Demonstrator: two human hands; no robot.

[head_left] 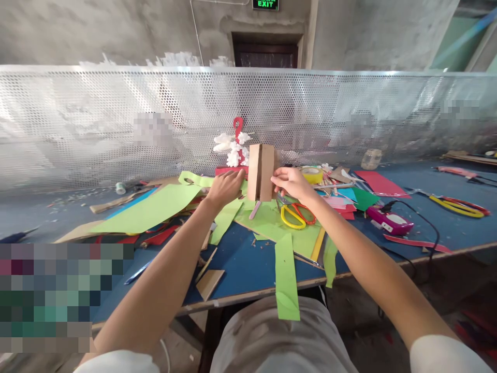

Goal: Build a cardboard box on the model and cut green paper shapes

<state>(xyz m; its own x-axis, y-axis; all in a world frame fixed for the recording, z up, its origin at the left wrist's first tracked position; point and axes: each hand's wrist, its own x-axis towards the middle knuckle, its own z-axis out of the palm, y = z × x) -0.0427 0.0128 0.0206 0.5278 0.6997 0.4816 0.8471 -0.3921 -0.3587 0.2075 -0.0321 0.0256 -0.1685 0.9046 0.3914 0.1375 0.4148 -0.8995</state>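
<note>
A folded piece of brown cardboard (266, 176) stands upright between my hands, with a dark gap running down its middle. My right hand (292, 182) pinches its right edge between thumb and fingers. Just left of the cardboard is my left hand (228, 185), palm down, fingers stretched toward its lower left side; contact cannot be made out. Behind them stands a red upright piece (238, 126) with white puffy tufts (233, 155) on a red base. Light green sheets (248, 213) and scissors (293, 217) with yellow and orange handles lie below my hands.
A large green sheet (155, 210) lies left, a green strip (286, 280) overhangs the front edge. To the right are yellow tape (311, 175), red paper (382, 184), a corded magenta device (390, 221) and pliers (458, 205). A perforated metal screen (116, 119) closes the back.
</note>
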